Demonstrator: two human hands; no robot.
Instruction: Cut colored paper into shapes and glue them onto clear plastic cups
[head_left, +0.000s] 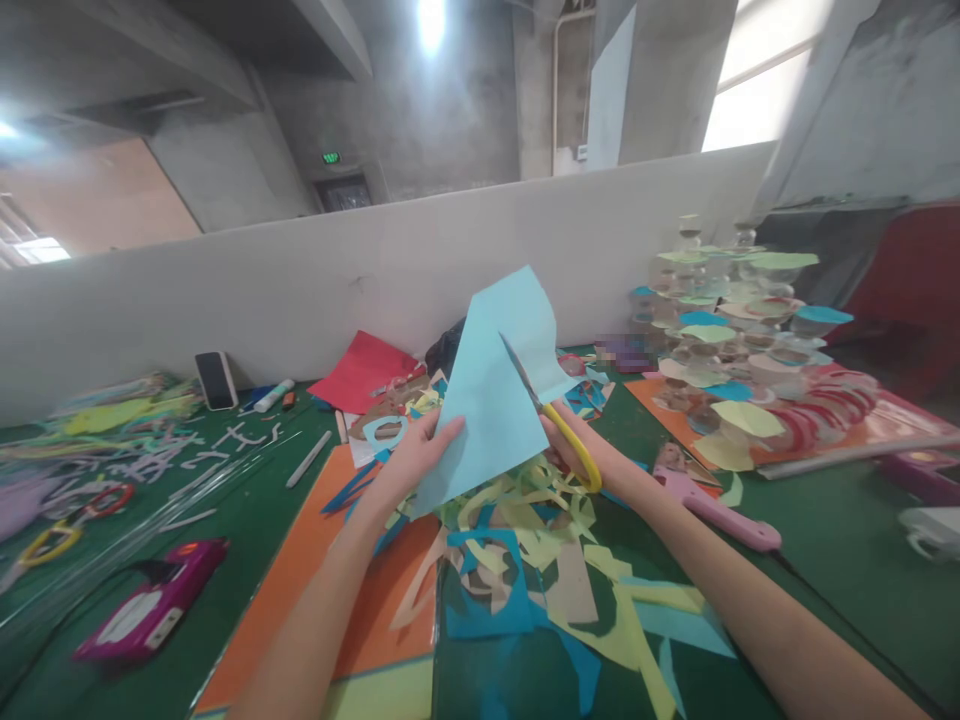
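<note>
A light blue sheet of paper [487, 400] is held up over the table, tilted, with a slit running in from its right side. My left hand [424, 450] pinches its lower left edge, thumb on the near face. Yellow-handled scissors [574, 447] are in my right hand [570, 440], whose fingers are partly hidden behind the handle and the paper. One blade lies across the near face, and the paper right of the cut bends back. Below the sheet lie pale yellow paper scraps [525, 520] and a blue sheet with holes cut out [491, 600].
A pink glue gun [720, 515] rests at the right, near stacked cups with paper discs [720, 340]. On the left are a magenta device [157, 600], red-and-yellow scissors [56, 540] and a phone [215, 380]. Red paper [365, 370] leans by the white partition [300, 280].
</note>
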